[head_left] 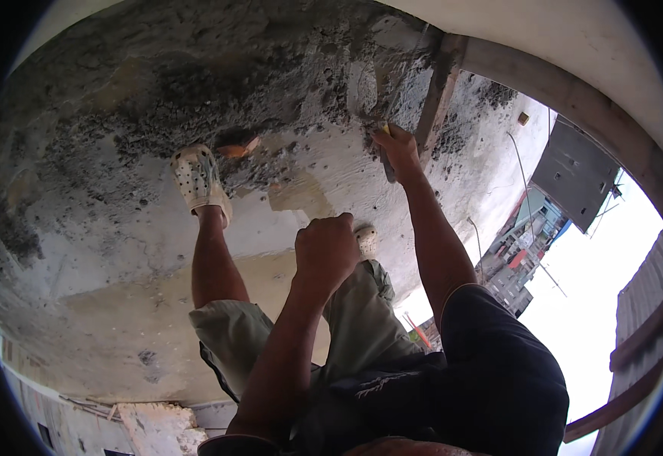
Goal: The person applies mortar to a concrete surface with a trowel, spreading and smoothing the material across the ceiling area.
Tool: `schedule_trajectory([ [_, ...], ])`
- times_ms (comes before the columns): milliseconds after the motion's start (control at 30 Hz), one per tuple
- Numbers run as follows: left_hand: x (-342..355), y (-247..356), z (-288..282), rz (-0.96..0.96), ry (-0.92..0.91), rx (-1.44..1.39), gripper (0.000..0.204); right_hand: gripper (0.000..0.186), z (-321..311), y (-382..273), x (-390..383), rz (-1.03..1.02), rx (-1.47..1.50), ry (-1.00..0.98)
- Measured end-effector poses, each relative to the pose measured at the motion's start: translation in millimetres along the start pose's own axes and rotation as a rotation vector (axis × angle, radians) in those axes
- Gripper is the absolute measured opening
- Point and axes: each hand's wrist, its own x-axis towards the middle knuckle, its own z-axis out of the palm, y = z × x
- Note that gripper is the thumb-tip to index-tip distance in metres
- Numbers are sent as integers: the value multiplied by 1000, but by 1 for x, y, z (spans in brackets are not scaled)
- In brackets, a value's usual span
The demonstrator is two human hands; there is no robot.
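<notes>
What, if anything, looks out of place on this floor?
Dark, crumbly clumps are strewn unevenly across the pale floor, and an orange piece stands out among them beside the left clog, its color unlike theirs.

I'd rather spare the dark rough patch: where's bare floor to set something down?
The tan floor left of the left leg looks mostly bare, bordered by paler floor. It's crowded past the left clog, with dark crumbs and an orange piece, and around the right hand, its tool and the wooden board.
</notes>
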Motion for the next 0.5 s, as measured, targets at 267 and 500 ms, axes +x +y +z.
schedule_trajectory([
  [267, 2, 8, -3, 28, 20, -99, 14, 21, -170, -57, 87, 242, -156, 86],
  [500, 6, 2, -6, -7, 5, -121, 15, 21, -142, -24, 49, 327, -105, 36],
])
